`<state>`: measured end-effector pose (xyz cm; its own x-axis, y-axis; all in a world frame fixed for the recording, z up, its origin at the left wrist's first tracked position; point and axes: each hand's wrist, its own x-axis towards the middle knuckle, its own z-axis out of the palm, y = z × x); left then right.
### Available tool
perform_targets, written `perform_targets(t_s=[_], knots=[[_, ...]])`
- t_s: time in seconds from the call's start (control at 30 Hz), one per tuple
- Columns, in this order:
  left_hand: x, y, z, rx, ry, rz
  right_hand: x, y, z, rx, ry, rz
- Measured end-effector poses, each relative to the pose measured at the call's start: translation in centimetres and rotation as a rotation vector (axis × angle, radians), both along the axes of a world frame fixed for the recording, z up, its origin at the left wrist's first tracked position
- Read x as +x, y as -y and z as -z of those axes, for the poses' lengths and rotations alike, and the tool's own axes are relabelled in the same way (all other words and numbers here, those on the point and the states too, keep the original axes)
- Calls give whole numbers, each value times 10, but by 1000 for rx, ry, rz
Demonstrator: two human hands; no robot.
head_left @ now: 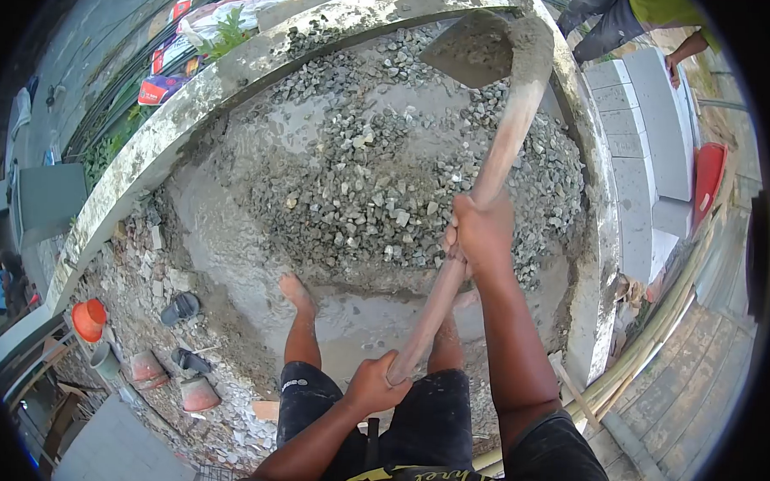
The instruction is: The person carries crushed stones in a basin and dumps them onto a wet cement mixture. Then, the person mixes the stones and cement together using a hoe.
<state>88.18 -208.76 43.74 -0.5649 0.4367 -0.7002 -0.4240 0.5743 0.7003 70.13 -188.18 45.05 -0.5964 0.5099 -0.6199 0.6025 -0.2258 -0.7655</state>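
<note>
Both of my hands are closed around the wooden handle of a hoe (pixel 509 139). My left hand (pixel 378 384) grips the handle's lower end, close in front of my shorts. Farther up the shaft, my right hand (pixel 483 235) is wrapped round it. The hoe's broad blade (pixel 472 50), coated in wet cement, is at the far side, above the mix. Below it lies a heap of grey gravel (pixel 361 189) with wet grey mortar (pixel 220 222) around it. My bare feet stand in the wet mix at the near side of the heap.
A low curved concrete wall (pixel 151 143) bounds the mixing area. Orange and grey buckets (pixel 89 319) and a pair of dark sandals (pixel 180 309) lie at left. Grey blocks (pixel 630 156) and a red container (pixel 709 180) stand at right, near another person's hand (pixel 672 72).
</note>
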Motion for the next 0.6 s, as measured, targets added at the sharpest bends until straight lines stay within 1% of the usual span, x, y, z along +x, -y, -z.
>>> perform_targets(t_s=[0.03, 0.07, 0.1, 0.17, 0.2, 0.23, 0.27, 0.33, 0.37, 0.43, 0.47, 0.5, 0.53, 0.6], knots=[[-23, -14, 15, 31, 5, -39, -22, -13, 10, 10, -16, -20], [-34, -24, 27, 61, 7, -80, -41, -23, 31, 37, -8, -34], [-25, -28, 35, 52, 7, -84, -47, -23, 61, 61, 3, -46], [-2, -31, 42, -37, 137, -268, -26, 0, 152, 15, 305, -179], [1, -24, 38, -34, 133, -269, -8, 5, 177, -86, 331, -128], [4, -17, 25, -121, 156, -167, 17, 4, 183, -179, 368, -76], [15, -13, 8, -208, 189, -61, 38, -5, 175, -231, 371, -62], [44, -27, -26, -191, 176, 9, 69, -14, 147, -328, 359, -56], [63, -24, -37, -170, 220, 3, 79, -9, 120, -376, 349, -64], [98, -9, -47, -170, 249, -43, 94, 23, 66, -238, 300, -135], [113, 4, -48, -110, 249, -77, 96, 31, 48, -252, 297, -163], [119, 15, -46, -51, 243, -104, 95, 40, 32, -184, 229, -143], [115, 16, -40, -66, 234, -133, 89, 48, 18, -117, 160, -129], [92, 15, -24, 51, 70, -171, 50, 51, -8, -8, 74, -191]])
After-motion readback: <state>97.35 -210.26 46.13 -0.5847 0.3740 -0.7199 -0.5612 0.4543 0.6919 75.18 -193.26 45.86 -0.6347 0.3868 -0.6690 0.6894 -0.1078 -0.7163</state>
